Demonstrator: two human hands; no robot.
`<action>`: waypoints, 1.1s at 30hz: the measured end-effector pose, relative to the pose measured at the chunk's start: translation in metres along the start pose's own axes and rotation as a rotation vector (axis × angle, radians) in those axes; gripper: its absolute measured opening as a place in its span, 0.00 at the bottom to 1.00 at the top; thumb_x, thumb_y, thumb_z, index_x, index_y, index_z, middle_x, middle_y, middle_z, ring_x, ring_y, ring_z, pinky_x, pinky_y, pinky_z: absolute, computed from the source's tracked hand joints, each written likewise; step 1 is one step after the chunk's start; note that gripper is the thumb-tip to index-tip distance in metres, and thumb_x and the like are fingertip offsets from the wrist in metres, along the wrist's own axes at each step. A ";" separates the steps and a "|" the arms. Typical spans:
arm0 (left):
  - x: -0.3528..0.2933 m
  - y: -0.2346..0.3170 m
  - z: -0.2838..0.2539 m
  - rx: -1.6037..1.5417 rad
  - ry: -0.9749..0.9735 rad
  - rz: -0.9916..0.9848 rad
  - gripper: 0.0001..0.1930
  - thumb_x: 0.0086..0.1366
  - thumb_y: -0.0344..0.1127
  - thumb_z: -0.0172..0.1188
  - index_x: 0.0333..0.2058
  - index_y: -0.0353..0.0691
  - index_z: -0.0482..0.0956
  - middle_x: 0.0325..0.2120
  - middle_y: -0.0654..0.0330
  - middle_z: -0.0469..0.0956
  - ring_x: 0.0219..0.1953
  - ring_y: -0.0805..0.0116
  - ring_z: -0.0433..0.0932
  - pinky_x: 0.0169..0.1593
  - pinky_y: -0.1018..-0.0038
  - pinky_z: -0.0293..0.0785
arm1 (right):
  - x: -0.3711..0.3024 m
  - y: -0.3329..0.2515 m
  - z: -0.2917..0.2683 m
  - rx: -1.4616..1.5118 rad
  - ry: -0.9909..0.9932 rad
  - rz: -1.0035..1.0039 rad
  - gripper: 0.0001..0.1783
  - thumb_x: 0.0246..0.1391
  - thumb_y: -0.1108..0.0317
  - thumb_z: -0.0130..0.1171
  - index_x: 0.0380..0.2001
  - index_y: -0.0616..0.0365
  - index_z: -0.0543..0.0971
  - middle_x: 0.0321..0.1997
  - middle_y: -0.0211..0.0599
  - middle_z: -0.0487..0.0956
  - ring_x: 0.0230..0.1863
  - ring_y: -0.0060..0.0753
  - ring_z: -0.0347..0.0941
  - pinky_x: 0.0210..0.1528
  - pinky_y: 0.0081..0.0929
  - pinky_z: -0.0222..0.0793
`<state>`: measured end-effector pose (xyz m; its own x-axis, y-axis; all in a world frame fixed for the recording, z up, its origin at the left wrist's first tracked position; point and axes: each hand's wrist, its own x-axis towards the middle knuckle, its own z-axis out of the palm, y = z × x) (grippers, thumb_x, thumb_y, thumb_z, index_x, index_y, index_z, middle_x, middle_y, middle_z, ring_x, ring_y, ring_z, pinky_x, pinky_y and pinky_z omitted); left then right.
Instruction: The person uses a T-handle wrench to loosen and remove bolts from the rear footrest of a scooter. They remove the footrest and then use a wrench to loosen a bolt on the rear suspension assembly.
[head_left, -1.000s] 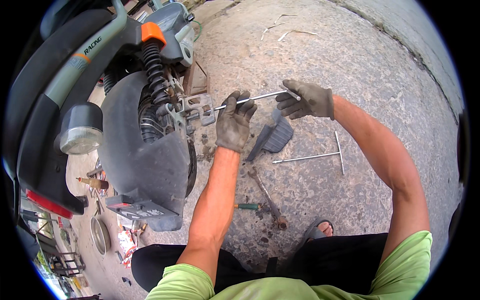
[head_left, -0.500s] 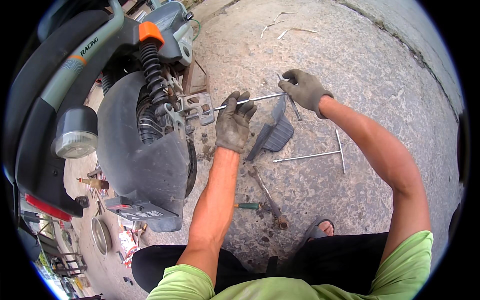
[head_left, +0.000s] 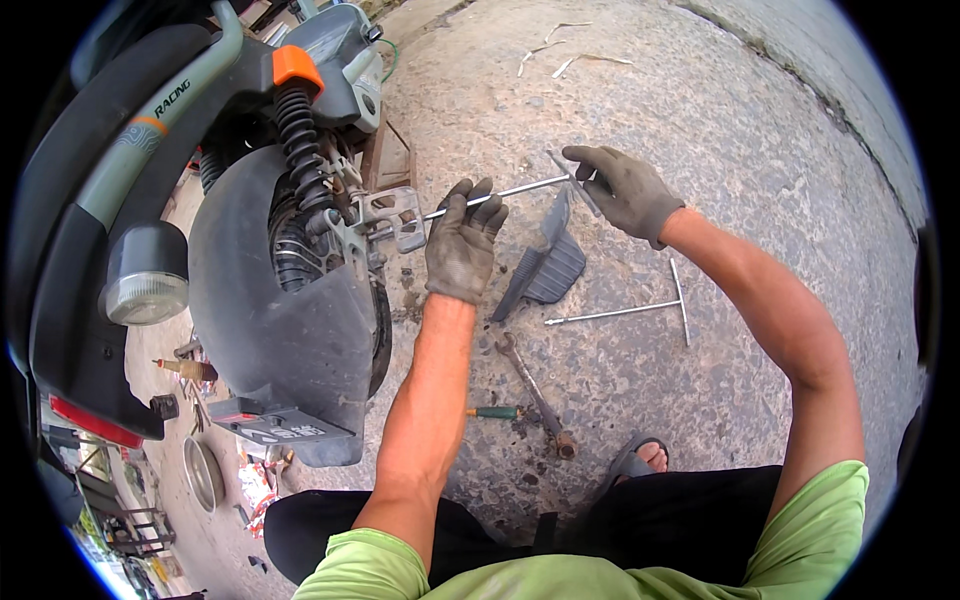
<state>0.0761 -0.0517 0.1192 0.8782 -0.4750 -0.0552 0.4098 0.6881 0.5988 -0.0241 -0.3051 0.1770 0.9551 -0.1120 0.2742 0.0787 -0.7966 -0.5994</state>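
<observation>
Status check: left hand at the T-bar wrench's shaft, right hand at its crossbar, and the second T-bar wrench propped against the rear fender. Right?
Not quite: the head view shows the second T-bar wrench lying flat on the concrete ground. The left hand is at the other wrench's shaft, the right hand at its crossbar.

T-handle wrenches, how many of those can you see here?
2. One T-handle wrench runs across the left grip, its crossbar at the right grip; the other T-handle wrench lies on the ground, right of the black part. More could be hidden behind the motorbike.
</observation>
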 end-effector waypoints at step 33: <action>0.004 0.002 -0.003 -0.079 -0.086 0.007 0.12 0.76 0.34 0.50 0.51 0.37 0.78 0.50 0.48 0.81 0.46 0.58 0.85 0.53 0.61 0.84 | 0.016 -0.007 0.013 0.525 0.044 0.329 0.29 0.58 0.68 0.59 0.63 0.63 0.71 0.42 0.37 0.78 0.45 0.33 0.78 0.52 0.30 0.76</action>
<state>0.0811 -0.0507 0.1173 0.8582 -0.5129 0.0193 0.4248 0.7308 0.5343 -0.0053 -0.2937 0.1756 0.9415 -0.3351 0.0358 -0.0775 -0.3188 -0.9447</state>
